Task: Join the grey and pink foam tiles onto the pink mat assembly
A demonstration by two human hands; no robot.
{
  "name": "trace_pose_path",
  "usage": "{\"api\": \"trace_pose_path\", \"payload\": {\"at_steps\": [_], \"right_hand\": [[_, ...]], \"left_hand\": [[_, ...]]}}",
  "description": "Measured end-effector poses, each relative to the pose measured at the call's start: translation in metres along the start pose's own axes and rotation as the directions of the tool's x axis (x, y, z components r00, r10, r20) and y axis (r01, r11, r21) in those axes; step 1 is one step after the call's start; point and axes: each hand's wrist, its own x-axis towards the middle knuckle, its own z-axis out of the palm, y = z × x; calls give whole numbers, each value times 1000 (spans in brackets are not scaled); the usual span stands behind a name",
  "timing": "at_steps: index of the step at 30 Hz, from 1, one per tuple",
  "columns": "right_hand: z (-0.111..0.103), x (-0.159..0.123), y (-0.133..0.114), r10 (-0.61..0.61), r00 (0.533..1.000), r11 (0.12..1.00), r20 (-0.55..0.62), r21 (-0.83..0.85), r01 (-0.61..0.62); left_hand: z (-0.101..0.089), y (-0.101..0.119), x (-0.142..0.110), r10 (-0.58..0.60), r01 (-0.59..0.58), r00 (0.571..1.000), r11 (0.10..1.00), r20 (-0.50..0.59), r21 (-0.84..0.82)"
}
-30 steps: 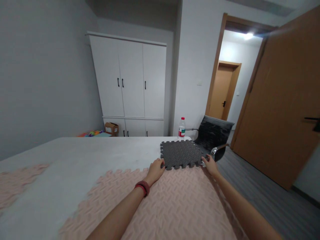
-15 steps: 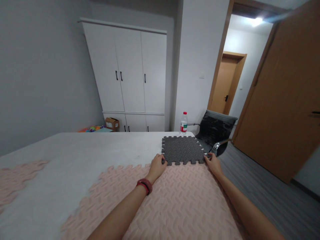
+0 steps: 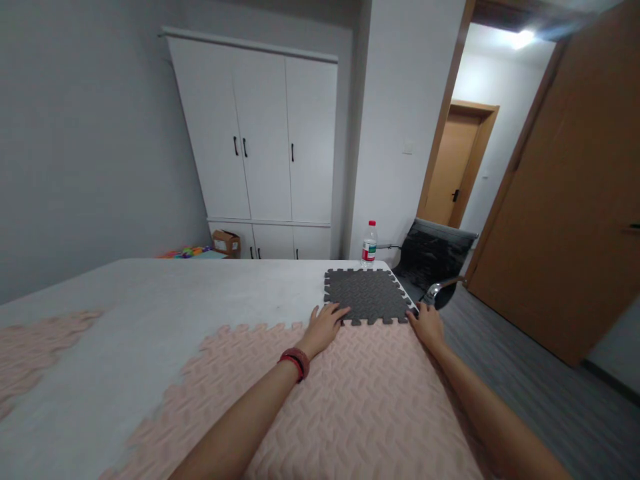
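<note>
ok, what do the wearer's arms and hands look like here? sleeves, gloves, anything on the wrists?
Both arms are bare to the edge of the frame: no sleeves show, and there are no gloves. The left hand has a band at its wrist, dark with a red edge. The right hand and its wrist carry nothing visible. No rings can be made out.

The foam tile is dark grey with a herringbone relief. The joined mats are pale pink with the same pattern. The bed is whitish grey. The wristband is red.
</note>
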Motion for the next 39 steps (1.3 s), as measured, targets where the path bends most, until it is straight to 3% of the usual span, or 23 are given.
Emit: {"api": "trace_pose_path", "payload": {"at_steps": [6, 12, 19, 23, 30, 33, 36, 39], "right_hand": [[4, 11, -19, -130, 972, 990, 198, -29, 138], [15, 8, -39, -67, 950, 994, 306, -64, 91], [0, -1, -34, -139, 908, 982, 395, -66, 179], [-1, -6, -34, -162, 905, 974, 394, -82, 209], [11, -20, -48, -139, 954, 970, 267, -159, 186], [10, -26, -49, -154, 962, 963, 227, -182, 198], [8, -30, -48, -159, 966, 961, 203, -191, 198], [8, -31, -47, -149, 970, 965, 190, -186, 185]], "left_hand": [[8, 3, 13, 169, -161, 969, 985, 180, -55], [7, 10, 10, 195, -188, 966, 981, 170, -56], [-2, 16, 1, 209, -202, 960, 978, 187, -58], [-4, 18, -9, 215, -209, 956, 977, 197, -52], [-7, 26, -13, 196, -194, 958, 980, 208, -33], [-17, 31, -20, 186, -183, 959, 983, 215, -35], [-39, 28, -45, 155, -152, 964, 988, 215, -28], [-77, -5, -91, 49, -54, 980, 998, 195, 22]]}}
